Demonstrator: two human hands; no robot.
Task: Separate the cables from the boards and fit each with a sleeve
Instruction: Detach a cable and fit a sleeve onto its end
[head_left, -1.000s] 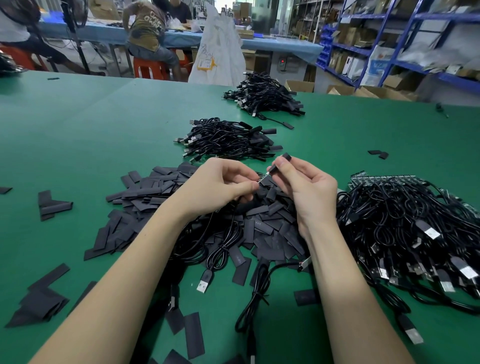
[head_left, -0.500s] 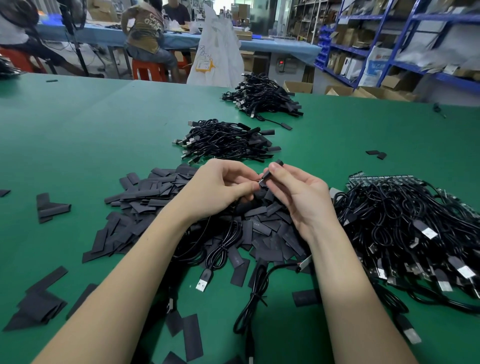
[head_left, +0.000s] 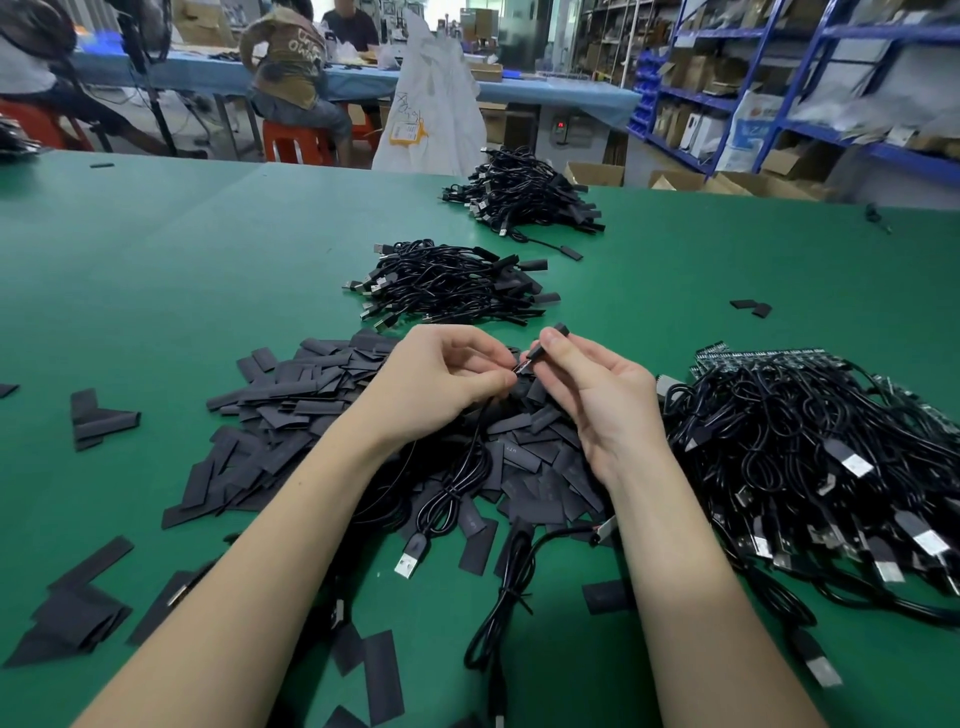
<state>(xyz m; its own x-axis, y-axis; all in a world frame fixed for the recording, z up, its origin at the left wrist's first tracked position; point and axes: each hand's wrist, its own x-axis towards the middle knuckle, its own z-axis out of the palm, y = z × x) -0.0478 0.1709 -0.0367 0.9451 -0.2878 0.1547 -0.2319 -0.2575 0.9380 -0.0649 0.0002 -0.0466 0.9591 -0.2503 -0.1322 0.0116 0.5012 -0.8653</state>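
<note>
Here your left hand (head_left: 447, 376) pinches the cable end (head_left: 521, 367) steady while your right hand (head_left: 597, 384) pinches a sleeve (head_left: 545, 345) at its one o'clock, lined up for threading.

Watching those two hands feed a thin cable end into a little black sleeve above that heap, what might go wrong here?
The sleeve, pinched only at the right hand's fingertips, might slip and vanish among the loose sleeves below. The cable end in the left hand looks thin and may bend instead of entering.
</note>
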